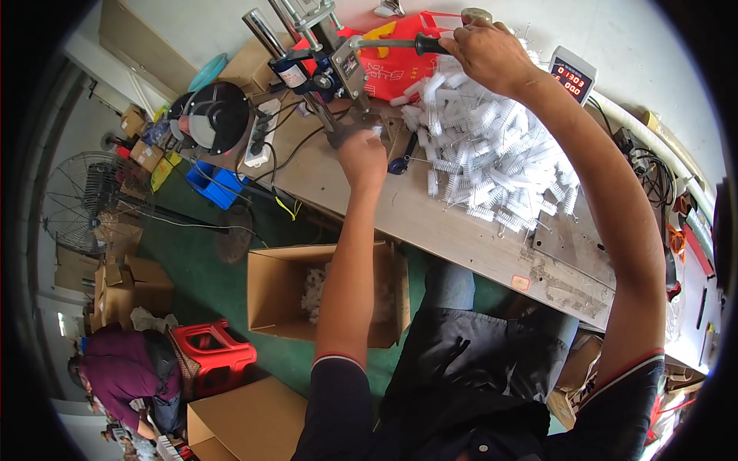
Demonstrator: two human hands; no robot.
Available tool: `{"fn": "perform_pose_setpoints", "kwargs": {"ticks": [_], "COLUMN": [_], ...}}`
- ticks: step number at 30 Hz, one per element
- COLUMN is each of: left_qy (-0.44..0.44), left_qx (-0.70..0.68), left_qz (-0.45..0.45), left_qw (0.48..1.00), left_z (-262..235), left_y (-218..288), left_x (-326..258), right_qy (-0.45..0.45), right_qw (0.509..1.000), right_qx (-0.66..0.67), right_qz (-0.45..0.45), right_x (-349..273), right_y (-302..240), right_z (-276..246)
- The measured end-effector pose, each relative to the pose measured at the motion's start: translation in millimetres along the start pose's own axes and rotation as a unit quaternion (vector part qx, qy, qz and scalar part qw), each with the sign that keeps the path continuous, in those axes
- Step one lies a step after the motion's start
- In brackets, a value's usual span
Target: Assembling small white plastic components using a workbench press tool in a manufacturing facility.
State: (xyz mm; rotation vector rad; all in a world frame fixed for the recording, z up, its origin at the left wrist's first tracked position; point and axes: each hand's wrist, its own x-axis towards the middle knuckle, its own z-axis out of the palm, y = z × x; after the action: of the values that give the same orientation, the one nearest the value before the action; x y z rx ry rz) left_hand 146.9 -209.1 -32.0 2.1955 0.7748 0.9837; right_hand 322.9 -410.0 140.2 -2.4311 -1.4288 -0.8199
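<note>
My right hand (pixel 492 58) is closed round the black-gripped lever (pixel 427 44) of a bench press (pixel 346 65), above a heap of brushes. Beneath the press head, my left hand (pixel 363 160) has its fingers bent together at the dark base. What they pinch there is hidden. To the right of the press lies a large pile of small white brushes (pixel 484 154) with bristles on thin wires. Between my left hand and that pile rests a small dark blue round object (pixel 398 164) on the workbench (pixel 430 223).
Behind the pile stand a red bag (pixel 396 73) and a digital counter (pixel 573 75). A power strip (pixel 263 132) with cables lies left of the press. Below the bench edge is an open carton (pixel 280 292) with white pieces inside. A person (pixel 127 369) bends by a red stool (pixel 215 353).
</note>
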Motion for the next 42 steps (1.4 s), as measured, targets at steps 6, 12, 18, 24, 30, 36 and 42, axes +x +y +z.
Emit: {"fn": "perform_pose_setpoints", "kwargs": {"ticks": [6,12,18,24,30,36,42], "left_qy": [-0.02,-0.017,-0.049,0.006,0.003,0.145,0.132], "left_qx": [-0.057,-0.096,-0.08,-0.13,-0.168,-0.054,-0.067], "left_qz": [-0.063,-0.092,-0.059,-0.04,0.009,0.061,0.028], "left_qw": [0.996,0.991,0.994,0.991,0.986,0.986,0.989], "left_z": [-2.9,-6.2,0.2,3.0,12.2,19.8,21.6], "left_y": [6.9,10.2,2.9,-18.8,-17.3,-13.2,-7.3], "left_x": [-1.8,-1.3,1.8,7.4,5.8,0.8,-2.6], "right_qy": [-0.034,-0.065,-0.089,-0.132,-0.067,-0.035,-0.066], "right_qw": [0.999,0.997,0.994,0.99,0.995,0.997,0.989], "right_qx": [0.013,-0.023,-0.054,-0.043,-0.057,-0.022,-0.045], "right_qz": [0.027,0.017,0.021,0.02,-0.056,-0.063,-0.128], "right_x": [-25.5,-31.9,-38.4,-29.0,-26.3,-26.2,-12.2], "right_y": [-17.4,-28.6,-29.0,-43.0,-18.2,-15.7,17.0], "right_z": [36.5,40.0,52.6,62.0,84.0,95.1,121.6]}}
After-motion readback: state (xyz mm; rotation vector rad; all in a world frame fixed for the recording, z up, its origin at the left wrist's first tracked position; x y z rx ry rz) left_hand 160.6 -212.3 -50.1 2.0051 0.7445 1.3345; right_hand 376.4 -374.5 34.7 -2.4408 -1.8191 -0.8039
